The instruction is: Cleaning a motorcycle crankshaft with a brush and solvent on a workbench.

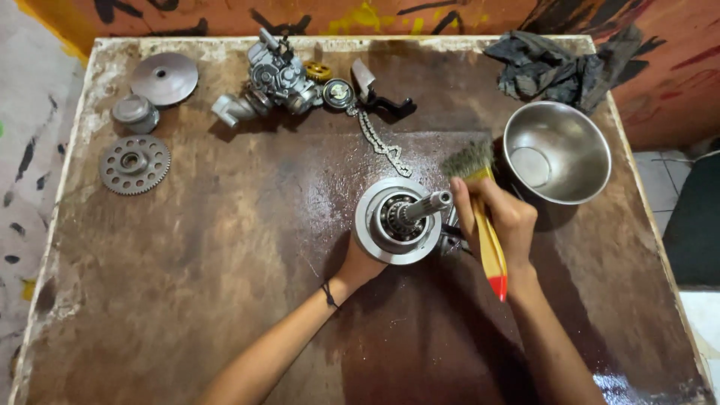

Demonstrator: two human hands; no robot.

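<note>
Centre of frame: left hand (358,264) clasps a round metal pulley assembly (397,220) from beneath; right hand (501,217), grip closed on a yellow-handled brush (480,199), bristles raised beside it. Counter (225,300) wet; steel bowl (556,152) at right; other parts lie upper left.

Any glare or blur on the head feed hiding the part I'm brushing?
Head view: sharp overall, slightly bowed at the edges; wet sheen glares on the table left of the pulley assembly, its shaft still legible. Left hand sits in shadow beneath it; right hand and paintbrush are evenly lit; the steel bowl shows soft reflections.
</note>
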